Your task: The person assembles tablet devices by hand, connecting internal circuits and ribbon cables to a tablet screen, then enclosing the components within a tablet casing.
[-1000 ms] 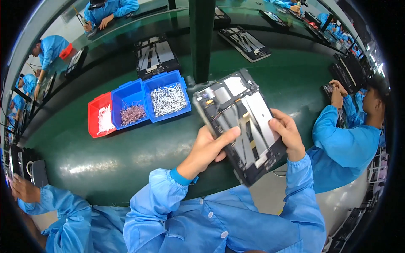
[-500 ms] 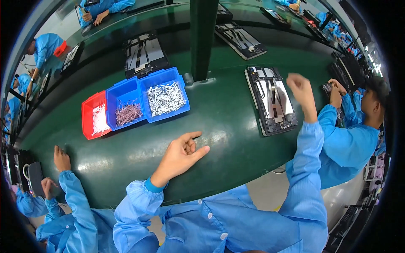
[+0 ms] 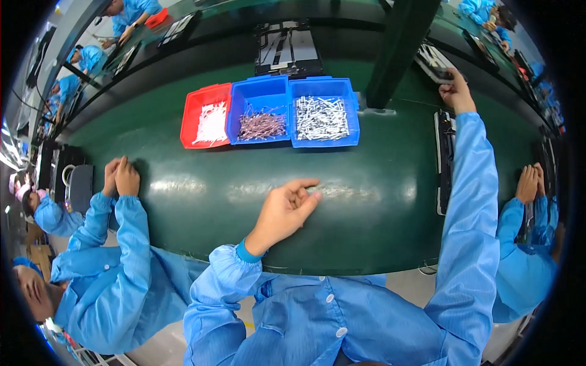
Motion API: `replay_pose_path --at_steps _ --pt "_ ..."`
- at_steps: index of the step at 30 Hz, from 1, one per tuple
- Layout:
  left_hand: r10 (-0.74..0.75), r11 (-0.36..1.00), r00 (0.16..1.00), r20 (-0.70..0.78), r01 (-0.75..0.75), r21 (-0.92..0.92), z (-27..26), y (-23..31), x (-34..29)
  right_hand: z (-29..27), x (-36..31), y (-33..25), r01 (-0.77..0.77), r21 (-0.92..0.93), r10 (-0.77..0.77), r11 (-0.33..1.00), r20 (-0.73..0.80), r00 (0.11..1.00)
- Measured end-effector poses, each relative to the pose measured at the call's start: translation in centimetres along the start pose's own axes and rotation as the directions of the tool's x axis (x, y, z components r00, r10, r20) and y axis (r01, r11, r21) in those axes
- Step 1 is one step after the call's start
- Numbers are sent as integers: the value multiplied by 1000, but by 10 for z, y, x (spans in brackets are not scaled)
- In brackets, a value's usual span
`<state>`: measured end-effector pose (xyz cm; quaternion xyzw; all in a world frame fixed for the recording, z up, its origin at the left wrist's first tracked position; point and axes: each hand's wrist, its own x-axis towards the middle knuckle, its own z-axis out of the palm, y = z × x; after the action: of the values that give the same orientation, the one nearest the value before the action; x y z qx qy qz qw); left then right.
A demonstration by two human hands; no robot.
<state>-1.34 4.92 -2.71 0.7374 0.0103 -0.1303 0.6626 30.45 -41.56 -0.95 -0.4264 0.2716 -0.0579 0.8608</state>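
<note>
My left hand [image 3: 284,213] is held over the near part of the green table, with nothing in it. Its index finger and thumb stretch out to the right and the other fingers are loosely curled. My right arm reaches far forward, and my right hand [image 3: 456,94] is closed at the near end of an opened tablet-like device [image 3: 434,59] with silver panels and a black frame. The hand hides part of that end. Beside my right forearm lies a second opened device [image 3: 444,165], mostly covered by my sleeve.
A red bin [image 3: 190,116] of white pieces and two blue bins, one with brownish pieces [image 3: 262,125] and one with white-and-black pieces [image 3: 321,119], stand mid-table. Behind them lies another opened device [image 3: 287,49]. A green post [image 3: 400,55] rises nearby. Co-workers sit on both sides.
My right hand has gone from above the nearer device to the farther one by the post and closed at its end. My left hand keeps its pose. The view has turned right.
</note>
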Motion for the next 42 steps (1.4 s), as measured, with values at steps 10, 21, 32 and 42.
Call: replay_pose_path --at_steps 10,21,32,42 --pt "801 402 555 -225 -221 888 -76 33 44 5 -177 6 264 -111 -242 958 177 954" --pt "612 -20 789 -59 90 996 -87 40 118 -164 -356 63 346 -123 -346 930 24 938" --pt "536 461 784 -315 42 887 -102 65 105 -134 -457 178 -390 -203 408 898 57 911" --pt "629 746 645 -433 -345 569 -61 59 50 -95 -433 114 -3 -740 574 672 518 634"
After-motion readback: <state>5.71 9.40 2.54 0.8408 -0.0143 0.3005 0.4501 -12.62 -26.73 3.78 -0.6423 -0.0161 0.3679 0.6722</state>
